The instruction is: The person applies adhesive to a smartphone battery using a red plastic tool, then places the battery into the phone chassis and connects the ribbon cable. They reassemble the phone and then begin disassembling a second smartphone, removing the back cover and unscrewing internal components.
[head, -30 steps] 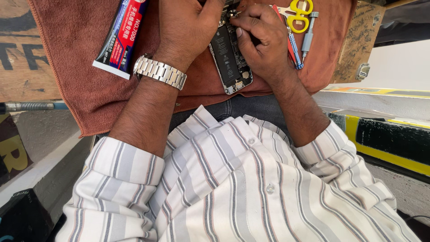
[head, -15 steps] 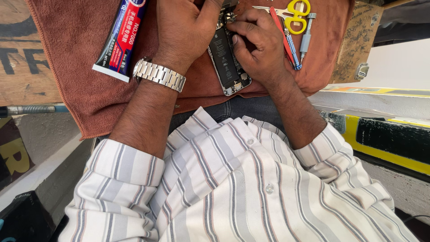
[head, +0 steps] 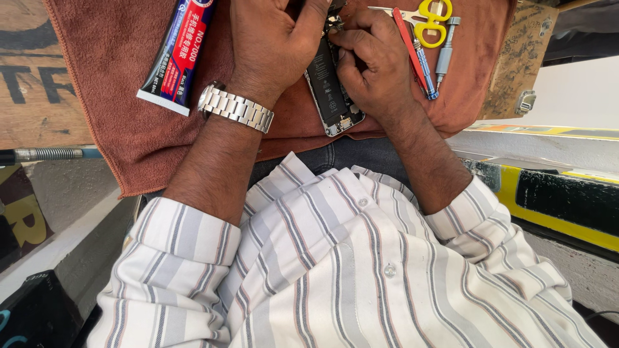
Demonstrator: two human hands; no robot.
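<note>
An opened phone with its insides showing lies on a rust-brown towel at the top of the head view. My left hand, with a metal watch on the wrist, grips the phone's left side. My right hand is curled over the phone's upper right part, fingers pinched at its top; whether it holds a small tool is hidden. Both forearms come out of rolled striped sleeves.
A glue tube lies on the towel left of my left hand. Yellow-handled scissors, a red tool and small screwdrivers lie to the right. A worn wooden box stands at the right; a wooden board at the left.
My hands and the phone sit slightly higher in view than a second ago. My right hand's fingers have shifted a little at the phone's top. Nothing was picked up or let go.
</note>
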